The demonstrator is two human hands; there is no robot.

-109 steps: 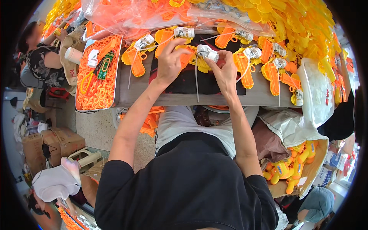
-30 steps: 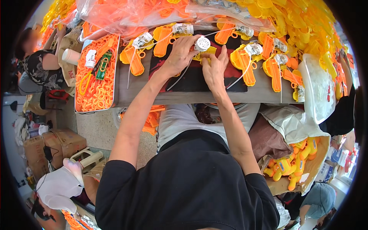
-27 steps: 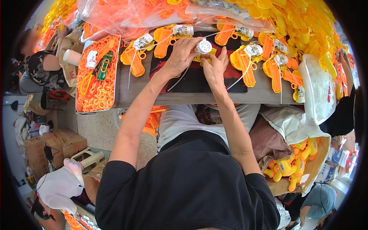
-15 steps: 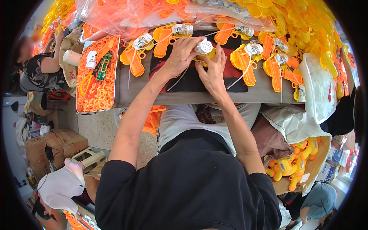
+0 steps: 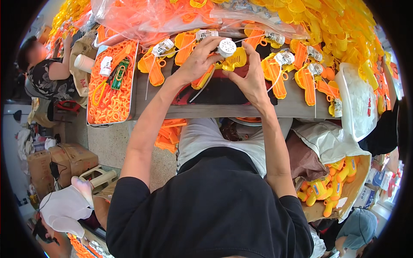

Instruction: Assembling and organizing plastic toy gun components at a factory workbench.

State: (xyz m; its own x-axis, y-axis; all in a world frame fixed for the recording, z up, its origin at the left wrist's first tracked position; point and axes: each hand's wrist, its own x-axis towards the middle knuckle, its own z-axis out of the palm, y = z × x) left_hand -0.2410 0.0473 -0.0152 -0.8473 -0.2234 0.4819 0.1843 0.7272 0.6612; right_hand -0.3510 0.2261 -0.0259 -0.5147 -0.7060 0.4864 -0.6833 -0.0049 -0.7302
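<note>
In the head view, a yellow toy shell (image 5: 234, 60) with a white round motor part (image 5: 226, 47) is held above a dark mat (image 5: 223, 91) on the table (image 5: 297, 107). It is pinched from the left by the left hand (image 5: 198, 62), fingers curled over its top. It is braced from below and to the right by the right hand (image 5: 251, 79) (thumb against the shell). Orange toy halves (image 5: 275, 75) are laid just right of the hands, a tray of orange rings (image 5: 112, 92) well to their left.

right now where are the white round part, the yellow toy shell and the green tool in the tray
white round part (image 5: 226, 47), head view, its round face
yellow toy shell (image 5: 236, 59), head view, its body
green tool (image 5: 119, 74), head view, its handle
</note>
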